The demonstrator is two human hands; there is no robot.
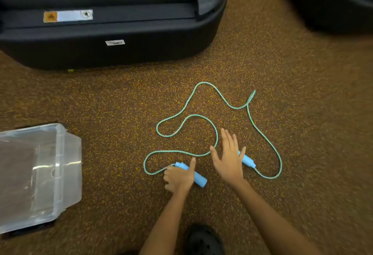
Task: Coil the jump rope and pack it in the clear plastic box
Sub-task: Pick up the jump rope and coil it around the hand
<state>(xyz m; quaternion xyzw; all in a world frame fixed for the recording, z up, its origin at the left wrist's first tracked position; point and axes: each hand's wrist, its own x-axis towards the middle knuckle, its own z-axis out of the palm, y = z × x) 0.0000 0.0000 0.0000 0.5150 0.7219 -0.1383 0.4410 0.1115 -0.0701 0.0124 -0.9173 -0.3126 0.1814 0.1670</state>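
Observation:
A turquoise jump rope (201,116) lies in loose, winding loops on the speckled brown floor. It has two light-blue handles. My left hand (178,178) grips the near handle (199,179), fingers curled round it. My right hand (229,157) hovers flat with fingers spread over the other handle (248,161), covering its inner end; whether it touches is unclear. The clear plastic box (60,166) sits open at the left edge, well apart from the rope.
A large black machine base (113,32) fills the upper left. Another dark object (333,2) stands at the upper right. A black shoe (203,240) shows at the bottom between my forearms.

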